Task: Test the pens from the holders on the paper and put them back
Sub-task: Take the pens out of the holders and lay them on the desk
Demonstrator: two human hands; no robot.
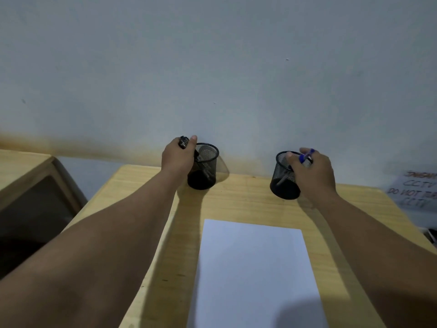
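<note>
Two mesh holders at the far edge of the desk (151, 245), one hand over each. Left hand (177, 156) clenched around a black pen (183, 142) above the left holder (203, 167). Right hand (312, 171) grips a blue pen (307, 156) over the right holder (285, 176); more pens inside both. Paper (254, 268) lies blank, near and centred between the arms, roughly equal reach. Pen axes point roughly up-and-away; likely both must swing near, tips down.
</note>
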